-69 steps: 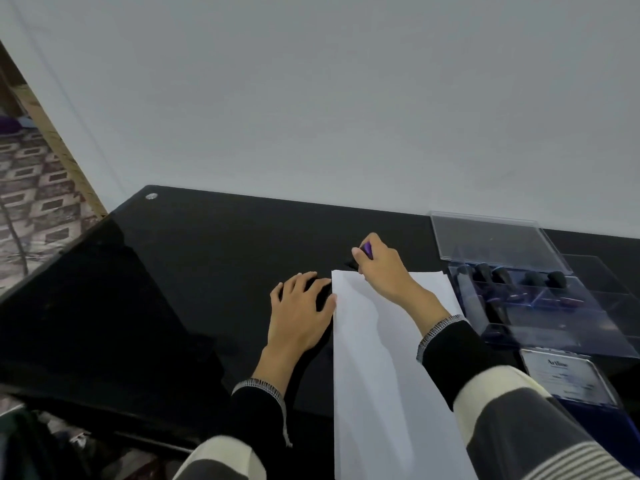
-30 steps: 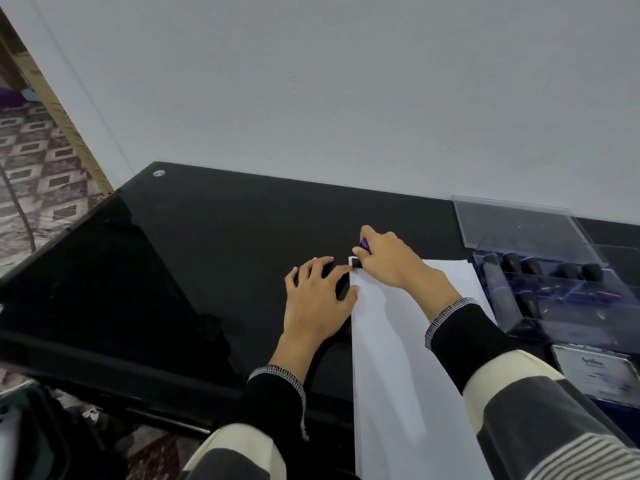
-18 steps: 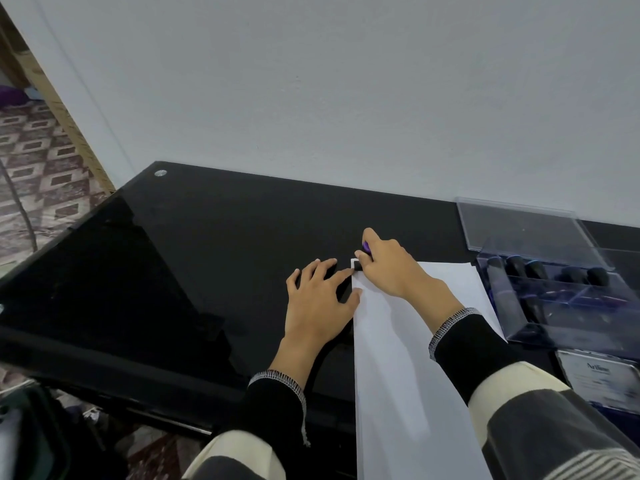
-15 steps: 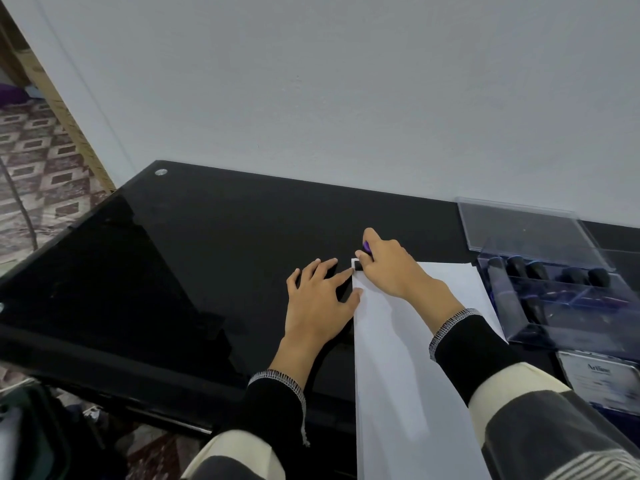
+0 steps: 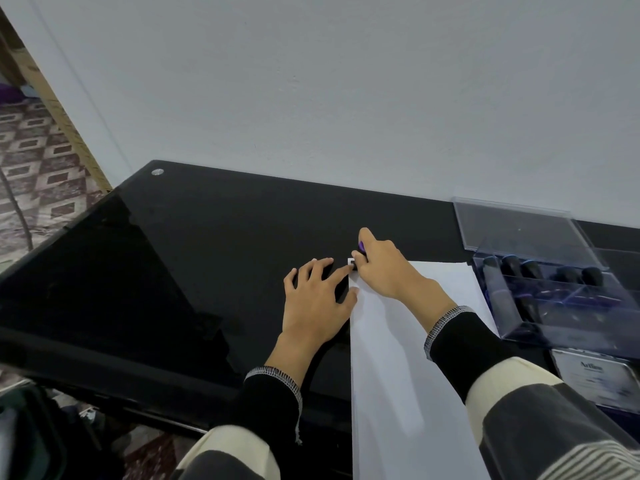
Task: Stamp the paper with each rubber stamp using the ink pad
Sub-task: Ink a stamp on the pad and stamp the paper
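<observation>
glossy black table (image 5: 194, 258) against a plain white wall (image 5: 311, 81).

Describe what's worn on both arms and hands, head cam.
Both hands bare: left hand, right hand, no gloves or rings visible. Matching knit sleeves: black cuffs edged in white-flecked stitching, then a cream band, then grey; the right one shows thin stripes lower down.

Soft, even, rather dim light fills the scene. The glossy black tabletop (image 5: 214, 244) mirrors the pale wall (image 5: 346, 81) as a grey sheen along its left side. The right hand (image 5: 388, 268) throws a faint, blurred shadow on the paper (image 5: 391, 375). Wide-angle distortion bends straight lines near the edges, and the corners look soft and slightly smeared.
</observation>
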Demonstrator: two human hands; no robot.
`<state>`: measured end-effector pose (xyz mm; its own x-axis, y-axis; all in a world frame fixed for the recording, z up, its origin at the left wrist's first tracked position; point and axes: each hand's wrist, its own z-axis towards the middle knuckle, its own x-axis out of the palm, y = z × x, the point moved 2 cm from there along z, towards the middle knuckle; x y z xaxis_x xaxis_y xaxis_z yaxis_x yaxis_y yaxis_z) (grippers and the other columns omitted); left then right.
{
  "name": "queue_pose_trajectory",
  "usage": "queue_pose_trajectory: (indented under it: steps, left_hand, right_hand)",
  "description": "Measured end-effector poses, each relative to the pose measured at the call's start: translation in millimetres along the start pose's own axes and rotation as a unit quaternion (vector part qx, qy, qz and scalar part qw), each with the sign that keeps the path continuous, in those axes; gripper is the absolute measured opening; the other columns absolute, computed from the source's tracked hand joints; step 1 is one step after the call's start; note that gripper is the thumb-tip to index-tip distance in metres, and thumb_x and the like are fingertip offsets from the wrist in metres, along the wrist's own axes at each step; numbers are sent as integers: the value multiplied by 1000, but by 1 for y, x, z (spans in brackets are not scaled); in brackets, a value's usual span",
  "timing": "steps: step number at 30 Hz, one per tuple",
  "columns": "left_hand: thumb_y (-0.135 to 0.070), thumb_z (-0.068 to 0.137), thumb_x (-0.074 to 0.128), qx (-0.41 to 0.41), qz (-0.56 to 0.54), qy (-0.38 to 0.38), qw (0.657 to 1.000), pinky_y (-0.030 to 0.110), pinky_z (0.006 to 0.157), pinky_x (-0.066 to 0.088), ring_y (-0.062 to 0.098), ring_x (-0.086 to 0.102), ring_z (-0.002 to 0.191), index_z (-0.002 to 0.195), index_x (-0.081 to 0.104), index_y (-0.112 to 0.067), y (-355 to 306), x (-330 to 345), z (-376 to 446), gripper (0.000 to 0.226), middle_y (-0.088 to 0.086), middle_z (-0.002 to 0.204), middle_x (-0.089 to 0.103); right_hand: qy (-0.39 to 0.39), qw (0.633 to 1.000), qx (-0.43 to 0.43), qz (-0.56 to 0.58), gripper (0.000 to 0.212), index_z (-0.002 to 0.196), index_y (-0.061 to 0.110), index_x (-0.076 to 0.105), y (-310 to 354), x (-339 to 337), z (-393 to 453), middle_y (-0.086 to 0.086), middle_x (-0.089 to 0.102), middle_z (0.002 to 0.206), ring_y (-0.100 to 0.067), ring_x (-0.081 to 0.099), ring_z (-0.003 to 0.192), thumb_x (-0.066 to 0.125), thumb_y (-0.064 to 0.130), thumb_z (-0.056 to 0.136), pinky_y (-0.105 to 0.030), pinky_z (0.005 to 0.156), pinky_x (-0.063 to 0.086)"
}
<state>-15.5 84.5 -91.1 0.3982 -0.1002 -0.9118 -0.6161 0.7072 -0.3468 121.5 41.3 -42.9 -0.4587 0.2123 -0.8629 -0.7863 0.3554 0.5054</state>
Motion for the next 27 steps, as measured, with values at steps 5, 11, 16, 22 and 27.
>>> queue_pose_trajectory:
  steps: [5, 11, 16, 22, 27]
  left_hand:
    - [-54, 93, 41, 2, 0, -3, 1000, 44, 115, 12, 15, 26, 140, 137, 43, -45, 0, 1, 0, 46, -8, 148, 38]
    - [-61, 85, 20, 5, 9, -7, 1000, 44, 114, 14, 16, 28, 139, 137, 41, -45, 0, 2, 1, 59, -8, 146, 40]
    - [-57, 92, 34, 2, 8, -2, 1000, 44, 115, 12, 16, 26, 140, 138, 40, -45, 1, 3, 1, 49, -8, 147, 38]
    - [-54, 93, 39, 1, 3, 4, 1000, 43, 115, 11, 15, 24, 140, 139, 40, -45, 0, 1, 1, 47, -9, 148, 37]
    - [-53, 93, 39, -3, -17, 6, 1000, 42, 117, 9, 13, 21, 143, 143, 36, -38, 1, 1, 1, 52, -9, 150, 35]
  right_hand:
    - [-5, 1000, 4, 3, 10, 98, 18, 36, -1, 2, 0, -4, 53, 75, -14, 50, 60, 46, 20, 98, -32, 58, 48]
    - [13, 999, 2, 35, 10, 93, 14, 37, -3, -3, 7, -3, 49, 71, -13, 43, 58, 45, 17, 98, -28, 55, 39]
    - [-3, 1000, -6, 28, 9, 95, 16, 37, -3, 1, 4, -3, 51, 72, -14, 46, 58, 45, 18, 99, -26, 54, 40]
    - [-5, 1000, -9, 29, 10, 95, 17, 36, -3, 1, 3, -2, 50, 71, -13, 46, 58, 45, 18, 98, -26, 53, 40]
    - [-6, 1000, -12, 21, 9, 96, 17, 36, -4, 0, 4, -1, 49, 71, -12, 46, 57, 45, 18, 99, -23, 52, 38]
